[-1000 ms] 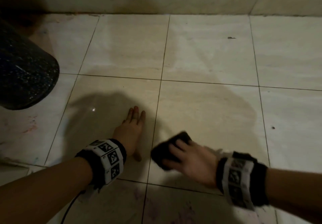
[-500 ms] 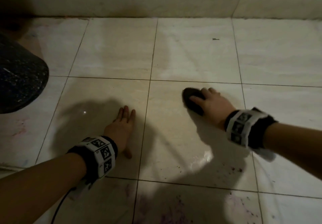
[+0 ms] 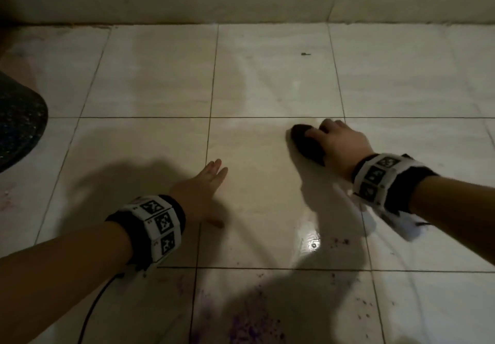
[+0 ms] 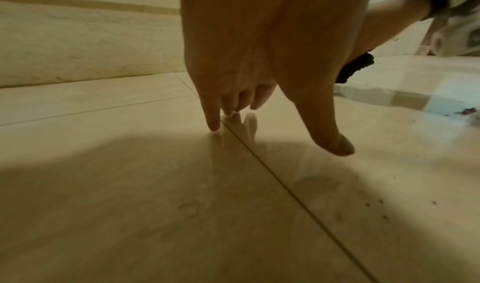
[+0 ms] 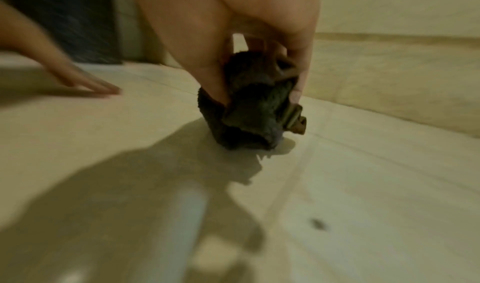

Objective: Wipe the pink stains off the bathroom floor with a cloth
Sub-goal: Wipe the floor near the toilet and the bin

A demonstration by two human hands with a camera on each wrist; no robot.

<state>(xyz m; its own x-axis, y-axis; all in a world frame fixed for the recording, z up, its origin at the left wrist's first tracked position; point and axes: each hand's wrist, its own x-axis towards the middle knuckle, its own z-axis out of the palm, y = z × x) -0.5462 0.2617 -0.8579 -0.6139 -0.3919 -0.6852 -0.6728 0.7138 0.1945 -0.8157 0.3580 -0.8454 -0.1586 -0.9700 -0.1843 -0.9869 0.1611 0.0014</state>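
Scrubbing mid-task, the right hand (image 3: 341,147) clutched the cloth (image 3: 306,143); left hand (image 3: 199,192) lay flat; pink stains (image 3: 249,325) nearer called for the next pass.

No words, brand names or numbers can be read anywhere. Black-and-white square code marks are seen on the left wrist band (image 3: 158,226) and on the right wrist band (image 3: 375,177). They are patterns, not letters. Tiny marks are printed beside the squares on the left band, but they are too small to be read.
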